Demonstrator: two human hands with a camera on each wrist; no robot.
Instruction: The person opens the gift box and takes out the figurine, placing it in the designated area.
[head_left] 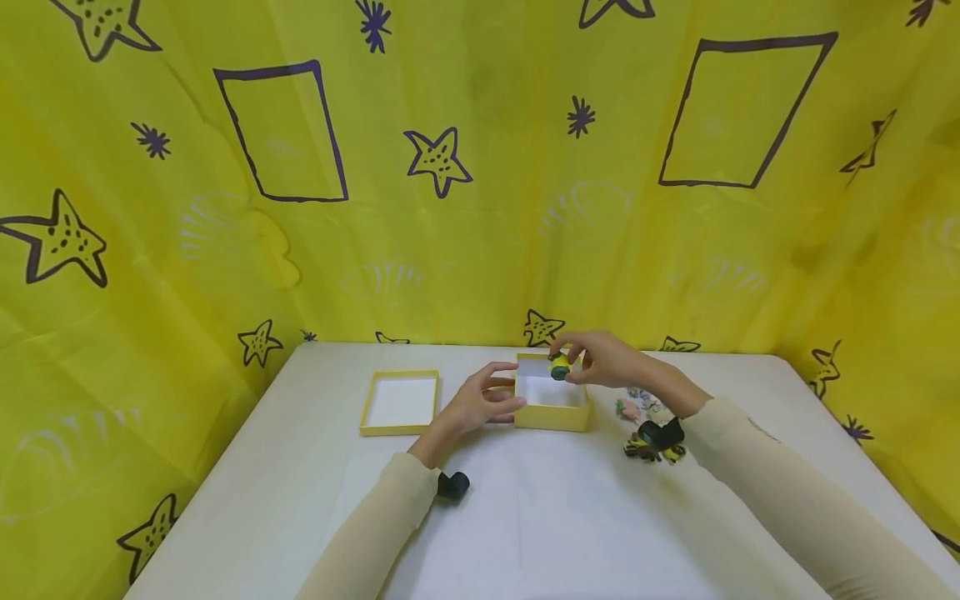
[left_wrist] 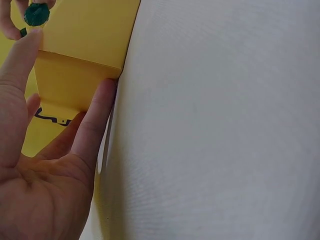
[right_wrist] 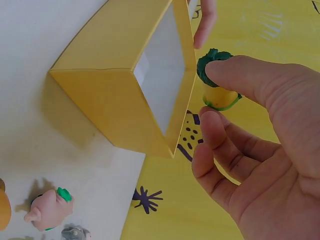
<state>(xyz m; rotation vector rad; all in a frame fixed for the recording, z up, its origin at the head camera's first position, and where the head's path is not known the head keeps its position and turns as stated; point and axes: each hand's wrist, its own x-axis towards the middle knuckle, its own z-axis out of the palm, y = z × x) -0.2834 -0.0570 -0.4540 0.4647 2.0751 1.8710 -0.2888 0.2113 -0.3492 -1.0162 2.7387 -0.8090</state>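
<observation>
A yellow box (head_left: 551,418) with a white inside stands uncovered on the table. Over its opening my right hand (head_left: 606,358) pinches a small yellow-and-green toy figure (right_wrist: 220,95) between thumb and fingers. The figure has a dark green, ruffled part and a yellow body; its exact kind cannot be told. My left hand (head_left: 480,400) is at the box's left side, fingers spread and lightly bent. In the left wrist view, its fingertips touch the yellow box wall (left_wrist: 65,80) low down by the table.
Left of the box lies a shallow yellow-rimmed lid (head_left: 399,403), white inside up. To the right sit a pink figure (right_wrist: 51,209), a grey figure (right_wrist: 75,232) and a cluster of yellow-and-black small toys (head_left: 652,446). A yellow patterned curtain (head_left: 480,250) hangs behind the white table (head_left: 480,533).
</observation>
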